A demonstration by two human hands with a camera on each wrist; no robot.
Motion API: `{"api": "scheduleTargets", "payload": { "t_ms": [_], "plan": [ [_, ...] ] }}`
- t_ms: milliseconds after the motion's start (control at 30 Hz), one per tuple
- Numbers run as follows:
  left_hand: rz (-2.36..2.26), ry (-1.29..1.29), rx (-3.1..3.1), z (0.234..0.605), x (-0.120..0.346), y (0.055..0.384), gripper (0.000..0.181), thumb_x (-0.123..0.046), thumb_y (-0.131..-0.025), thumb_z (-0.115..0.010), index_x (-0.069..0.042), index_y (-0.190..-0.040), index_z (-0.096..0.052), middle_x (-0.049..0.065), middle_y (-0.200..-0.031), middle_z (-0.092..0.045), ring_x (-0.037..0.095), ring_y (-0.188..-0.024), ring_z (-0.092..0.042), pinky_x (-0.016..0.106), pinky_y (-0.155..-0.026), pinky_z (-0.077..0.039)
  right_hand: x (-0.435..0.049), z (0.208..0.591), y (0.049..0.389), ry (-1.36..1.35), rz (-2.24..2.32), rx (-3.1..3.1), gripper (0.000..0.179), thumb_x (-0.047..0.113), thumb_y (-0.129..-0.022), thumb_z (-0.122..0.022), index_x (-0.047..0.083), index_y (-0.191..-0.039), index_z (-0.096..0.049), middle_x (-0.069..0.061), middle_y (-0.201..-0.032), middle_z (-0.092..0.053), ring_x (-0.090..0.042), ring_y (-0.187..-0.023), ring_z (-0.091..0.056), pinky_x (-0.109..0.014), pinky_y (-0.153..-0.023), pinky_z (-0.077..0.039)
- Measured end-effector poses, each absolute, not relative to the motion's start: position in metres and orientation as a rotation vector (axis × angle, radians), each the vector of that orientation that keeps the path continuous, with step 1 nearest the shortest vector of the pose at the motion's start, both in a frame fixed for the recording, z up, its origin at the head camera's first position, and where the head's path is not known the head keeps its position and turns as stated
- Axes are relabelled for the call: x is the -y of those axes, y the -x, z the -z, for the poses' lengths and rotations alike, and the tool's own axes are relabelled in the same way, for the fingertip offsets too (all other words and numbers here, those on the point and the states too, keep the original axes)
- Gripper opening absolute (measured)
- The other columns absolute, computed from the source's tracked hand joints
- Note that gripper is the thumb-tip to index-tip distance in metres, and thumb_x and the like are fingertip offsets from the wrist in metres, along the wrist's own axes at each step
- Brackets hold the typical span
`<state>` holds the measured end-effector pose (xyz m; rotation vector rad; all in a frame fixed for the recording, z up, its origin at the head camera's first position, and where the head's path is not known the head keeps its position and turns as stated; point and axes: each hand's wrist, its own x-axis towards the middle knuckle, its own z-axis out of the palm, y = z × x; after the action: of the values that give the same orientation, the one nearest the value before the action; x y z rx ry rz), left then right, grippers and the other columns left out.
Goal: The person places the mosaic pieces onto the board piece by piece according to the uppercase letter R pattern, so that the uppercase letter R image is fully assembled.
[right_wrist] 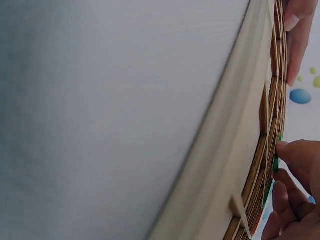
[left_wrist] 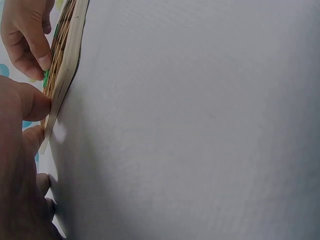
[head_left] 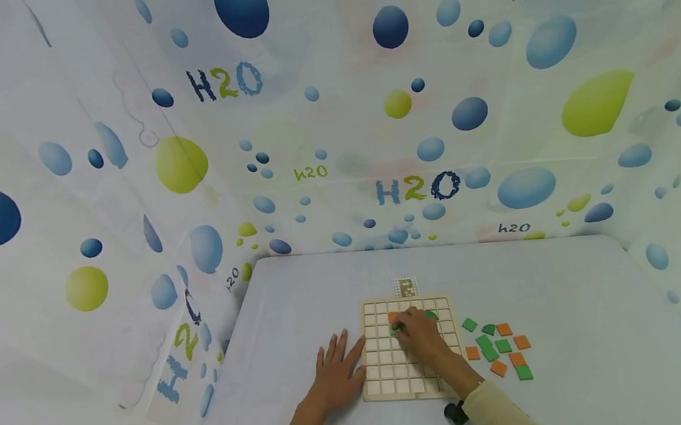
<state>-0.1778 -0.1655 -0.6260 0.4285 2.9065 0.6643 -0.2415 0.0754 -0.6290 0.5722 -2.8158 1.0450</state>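
A wooden grid board (head_left: 381,387) lies on the white-covered table, its square cells framed by thin strips. My right hand (head_left: 423,338) is over the upper part of the board, thumb and fingers pinching a small green tile (right_wrist: 276,163) at the cells. Beside those fingertips sits an orange tile (head_left: 393,316) in a cell, and a green piece with a curved edge (head_left: 431,315) shows just right of the hand. My left hand (head_left: 336,376) rests with spread fingers at the board's left edge, thumb and index finger touching its side. The right hand covers several cells.
Right of the board lie loose orange and green tiles (head_left: 503,346), several of each, some overlapping. A small printed pattern card (head_left: 408,287) lies just beyond the board's far edge. A white curtain (head_left: 343,128) with blue and lime spots hangs behind the table.
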Motion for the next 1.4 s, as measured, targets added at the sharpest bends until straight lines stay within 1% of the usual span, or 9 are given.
{"api": "scheduleTargets", "payload": {
  "t_ms": [167, 300, 467, 700, 900, 1000, 1100, 1233, 1400],
  "plan": [
    [-0.677, -0.427, -2.903, 0.627, 0.166, 0.177, 0.057, -0.036, -0.109, -0.047, -0.021, -0.164, -0.041, 0.02, -0.173, -0.025, 0.047, -0.16, -0.019, 0.072, -0.123, -0.015, -0.079, 0.625, 0.239, -0.593, -1.063, 2.801, 0.001, 0.01, -0.097, -0.074, 0.009, -0.098, -0.074, -0.006, -0.108, -0.064, -0.028, -0.099, -0.06, -0.054, -0.086, -0.049],
    [-0.687, -0.426, -2.907, 0.628, 0.165, 0.178, 0.057, -0.035, -0.109, -0.047, -0.02, -0.163, -0.041, 0.02, -0.173, -0.025, 0.047, -0.16, -0.019, 0.072, -0.123, -0.015, -0.084, 0.617, 0.235, -0.582, -1.081, 2.798, 0.005, 0.009, -0.098, -0.072, 0.009, -0.1, -0.077, -0.009, -0.112, -0.064, -0.031, -0.104, -0.061, -0.06, -0.091, -0.049],
    [-0.688, -0.422, -2.921, 0.628, 0.166, 0.177, 0.057, -0.035, -0.108, -0.047, -0.02, -0.163, -0.042, 0.021, -0.173, -0.026, 0.048, -0.16, -0.02, 0.072, -0.122, -0.015, -0.099, 0.61, 0.233, -0.498, -1.112, 2.809, 0.01, 0.008, -0.097, -0.074, 0.01, -0.105, -0.078, -0.01, -0.114, -0.065, -0.032, -0.103, -0.061, -0.062, -0.088, -0.049],
    [-0.697, -0.446, -2.928, 0.624, 0.164, 0.177, 0.057, -0.034, -0.109, -0.047, -0.018, -0.163, -0.042, 0.023, -0.172, -0.027, 0.049, -0.159, -0.02, 0.074, -0.121, -0.016, -0.154, 0.597, 0.244, -0.144, -1.18, 2.836, 0.017, 0.013, -0.1, -0.071, 0.005, -0.115, -0.074, -0.021, -0.122, -0.062, -0.038, -0.105, -0.065, -0.064, -0.089, -0.046],
    [-0.682, -0.424, -2.919, 0.624, 0.165, 0.175, 0.057, -0.036, -0.108, -0.048, -0.018, -0.162, -0.043, 0.022, -0.172, -0.027, 0.049, -0.159, -0.02, 0.074, -0.121, -0.016, -0.195, 0.588, 0.248, 0.125, -0.897, 3.083, 0.033, 0.023, -0.095, -0.075, 0.0, -0.118, -0.068, -0.03, -0.124, -0.06, -0.048, -0.112, -0.059, -0.071, -0.09, -0.043],
    [-0.68, -0.421, -2.919, 0.625, 0.167, 0.176, 0.057, -0.036, -0.108, -0.048, -0.019, -0.162, -0.043, 0.022, -0.172, -0.026, 0.049, -0.159, -0.02, 0.074, -0.121, -0.015, -0.205, 0.592, 0.245, 0.128, -0.829, 3.177, 0.036, 0.026, -0.094, -0.076, 0.0, -0.117, -0.067, -0.026, -0.117, -0.062, -0.047, -0.11, -0.059, -0.07, -0.09, -0.042],
    [-0.696, -0.431, -2.916, 0.626, 0.167, 0.177, 0.057, -0.036, -0.109, -0.047, -0.019, -0.163, -0.042, 0.022, -0.172, -0.025, 0.049, -0.159, -0.019, 0.074, -0.122, -0.014, -0.212, 0.595, 0.244, 0.095, -0.841, 3.18, 0.03, 0.024, -0.097, -0.074, 0.001, -0.116, -0.067, -0.022, -0.114, -0.064, -0.047, -0.109, -0.059, -0.069, -0.089, -0.041],
    [-0.702, -0.435, -2.915, 0.626, 0.165, 0.179, 0.057, -0.035, -0.109, -0.046, -0.019, -0.163, -0.041, 0.022, -0.173, -0.025, 0.049, -0.159, -0.019, 0.074, -0.122, -0.014, -0.217, 0.599, 0.249, 0.059, -0.849, 3.146, 0.027, 0.018, -0.099, -0.07, 0.002, -0.12, -0.067, -0.026, -0.12, -0.063, -0.05, -0.112, -0.058, -0.071, -0.089, -0.042],
    [-0.707, -0.419, -2.905, 0.625, 0.164, 0.177, 0.057, -0.034, -0.108, -0.047, -0.018, -0.163, -0.042, 0.022, -0.172, -0.026, 0.049, -0.159, -0.019, 0.074, -0.122, -0.014, -0.222, 0.608, 0.254, 0.063, -0.928, 3.133, 0.032, 0.017, -0.097, -0.071, 0.002, -0.125, -0.067, -0.03, -0.127, -0.06, -0.05, -0.115, -0.058, -0.071, -0.089, -0.041]
  ]
}}
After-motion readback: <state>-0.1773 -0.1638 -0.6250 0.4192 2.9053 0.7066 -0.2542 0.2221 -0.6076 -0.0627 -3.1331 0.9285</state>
